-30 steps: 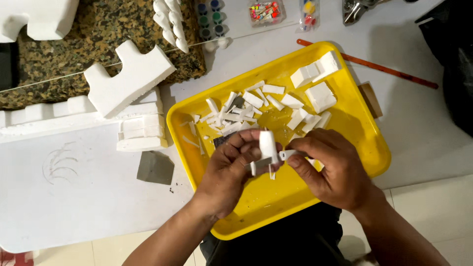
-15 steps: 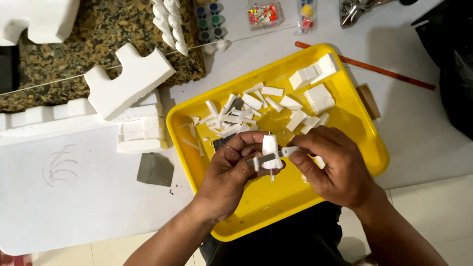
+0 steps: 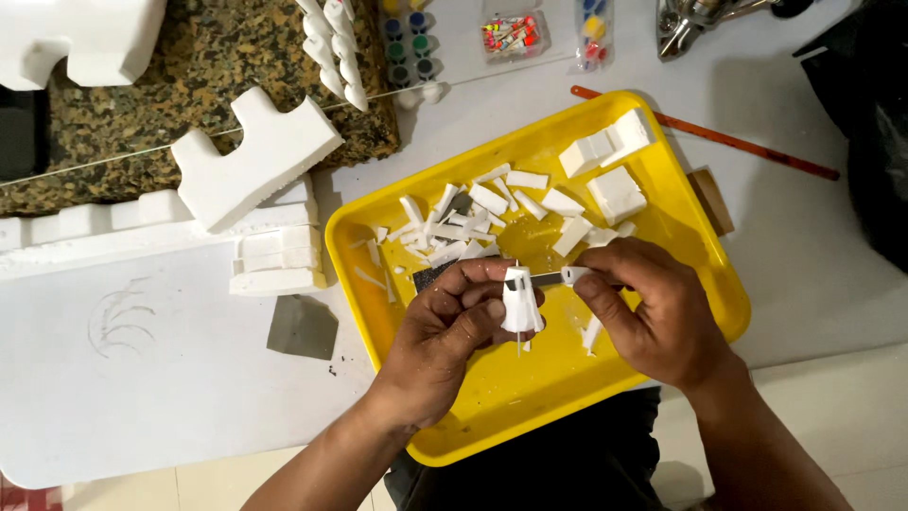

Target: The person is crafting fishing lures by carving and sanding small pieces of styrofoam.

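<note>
A small white foam piece [image 3: 519, 301], tapered and pierced by a thin pin, is held over the middle of the yellow tray [image 3: 530, 416], which rests at the near edge of the counter [image 3: 142, 397]. The left hand [image 3: 445, 331] is closed around the piece, thumb on its front and fingers behind. The right hand [image 3: 653, 312] is closed on a white-handled craft knife [image 3: 560, 277], whose blade is laid against the upper part of the piece.

Foam offcuts [image 3: 473, 222] are scattered across the far half of the tray, and larger white blocks [image 3: 610, 170] lie toward its far right corner. A big notched foam block [image 3: 251, 156] sits at the counter's far left.

For a clean cut, the blade is probably best drawn in shallow strokes, directed away from the left thumb, with the piece turned little by little rather than forced. Light pressure should be kept, since thin foam may crumble or snap.
</note>
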